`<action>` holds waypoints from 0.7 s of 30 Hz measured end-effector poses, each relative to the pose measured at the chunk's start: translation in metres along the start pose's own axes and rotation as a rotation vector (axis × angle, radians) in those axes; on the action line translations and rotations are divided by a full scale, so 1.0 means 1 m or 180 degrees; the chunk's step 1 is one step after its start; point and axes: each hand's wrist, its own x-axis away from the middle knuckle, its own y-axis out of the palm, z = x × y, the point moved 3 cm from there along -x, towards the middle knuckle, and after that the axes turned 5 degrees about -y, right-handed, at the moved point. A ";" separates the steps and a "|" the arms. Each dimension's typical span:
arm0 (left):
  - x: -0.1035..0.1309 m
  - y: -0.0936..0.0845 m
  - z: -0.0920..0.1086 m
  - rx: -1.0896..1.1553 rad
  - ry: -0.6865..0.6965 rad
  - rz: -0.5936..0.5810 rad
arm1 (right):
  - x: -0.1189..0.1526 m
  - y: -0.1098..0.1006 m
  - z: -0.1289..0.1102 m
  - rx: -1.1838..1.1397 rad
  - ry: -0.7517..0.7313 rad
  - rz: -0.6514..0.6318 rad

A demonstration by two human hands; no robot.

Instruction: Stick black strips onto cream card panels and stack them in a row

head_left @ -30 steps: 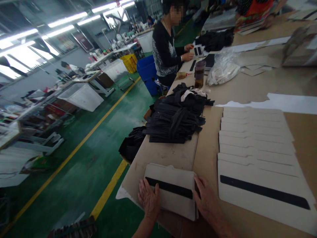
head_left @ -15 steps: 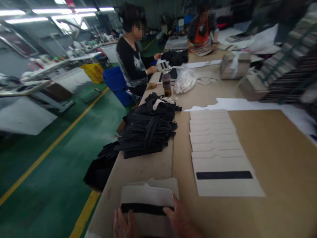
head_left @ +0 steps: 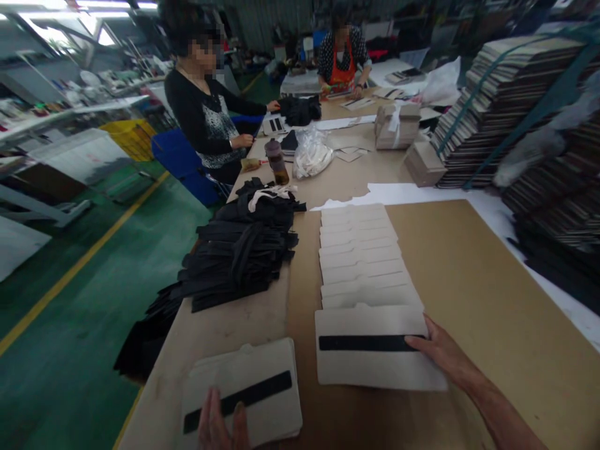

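Observation:
My right hand [head_left: 440, 350] grips the right edge of a beige panel with a black strip [head_left: 365, 343], its thumb on the strip's end. That panel lies at the near end of an overlapping row of beige panels [head_left: 360, 253]. At the lower left, my left hand [head_left: 224, 422] rests with fingers apart on a small stack of beige panels [head_left: 276, 409]; the top one bears a slanted black strip. Beyond that stack is a pile of black fabric strips [head_left: 239, 250].
Tall strapped stacks [head_left: 506, 106] stand at the right. A bottle [head_left: 277, 164] and a plastic bag of pale pieces [head_left: 313, 153] are farther up the table [head_left: 450, 281]. One person [head_left: 206, 119] stands at the left side, another [head_left: 342, 62] at the far end.
My right hand has moved right from the near stack, with a striped panel now at the row's near end. My left hand stays at the stack. The view has turned right.

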 end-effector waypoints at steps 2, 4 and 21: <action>0.001 0.006 0.037 0.0210 0.0401 -0.0142 | -0.014 -0.009 0.017 0.0145 -0.0012 0.0113; 0.007 0.015 0.069 0.0301 0.0717 -0.0418 | -0.023 -0.010 0.025 0.0206 -0.0053 0.0135; 0.049 0.021 0.101 -0.0149 0.1414 -0.1340 | -0.007 0.033 0.003 0.1594 -0.0216 0.0711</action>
